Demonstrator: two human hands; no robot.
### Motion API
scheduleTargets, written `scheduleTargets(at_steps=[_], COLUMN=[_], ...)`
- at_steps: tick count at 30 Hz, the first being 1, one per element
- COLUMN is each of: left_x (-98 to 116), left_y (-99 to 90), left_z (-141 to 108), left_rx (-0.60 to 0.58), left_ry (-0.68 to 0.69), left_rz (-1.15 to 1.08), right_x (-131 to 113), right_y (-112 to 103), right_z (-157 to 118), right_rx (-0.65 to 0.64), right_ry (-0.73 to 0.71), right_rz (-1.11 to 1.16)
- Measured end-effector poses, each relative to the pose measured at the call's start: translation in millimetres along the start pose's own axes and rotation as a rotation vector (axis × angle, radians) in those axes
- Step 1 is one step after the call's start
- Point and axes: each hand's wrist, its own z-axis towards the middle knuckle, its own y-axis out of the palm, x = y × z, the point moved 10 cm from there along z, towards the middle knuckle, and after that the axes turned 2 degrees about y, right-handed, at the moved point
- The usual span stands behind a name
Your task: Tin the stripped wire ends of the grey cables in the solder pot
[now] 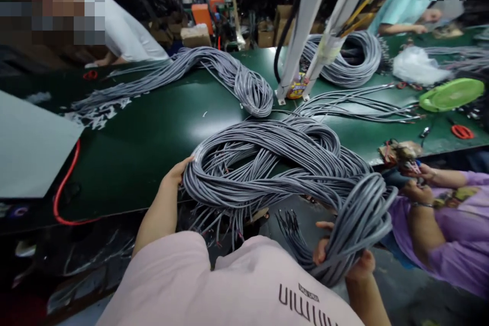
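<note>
A large bundle of grey cables [267, 178] lies in long loops along the front edge of the green table, part of it hanging over the edge. At the bundle's left end my left hand [182, 169] grips the loop from the outside; most of its fingers are hidden behind the cables. My right hand [324, 250] is wrapped round the drooping right end of the bundle, low beside my body, with fingers showing on the near side. Loose cable ends with dark tips hang below, left of that hand.
More coiled grey cables [254, 89] lie farther back on the green table [153, 137]. White posts [305, 25] rise from it. A green fan [451, 94] and red-handled scissors [462, 131] are at right. A co-worker in purple [451, 219] stands close on my right.
</note>
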Motion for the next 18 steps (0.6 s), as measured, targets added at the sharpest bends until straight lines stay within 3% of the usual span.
scheduleTargets(at_steps=[4,9,13,16,18], left_x=[9.3,30.4,45.2,59.8,82.9], left_y=[16.1,57.4,73.9,100.4,121.8], left_z=[-14.7,-41.5,-90.1,-130.6,-152.6], left_rx=[-0.169,-0.381,-0.395,-0.518,-0.686], left_ry=[0.069,0.265,0.378,0.351,0.35], left_rz=[-0.041,-0.181,-0.398,-0.581,-0.85], right_x=[1.1,1.0,0.5,-1.9,-3.8], right_y=[-1.3,-3.3,-1.8,-0.1,3.4], right_z=[2.3,8.8,14.4,14.8,13.1], right_rx=[-0.048,-0.094,-0.093,-0.068,-0.074], right_ry=[-0.004,0.038,0.106,0.14,0.146], right_rz=[0.021,0.035,0.027,0.022,0.031])
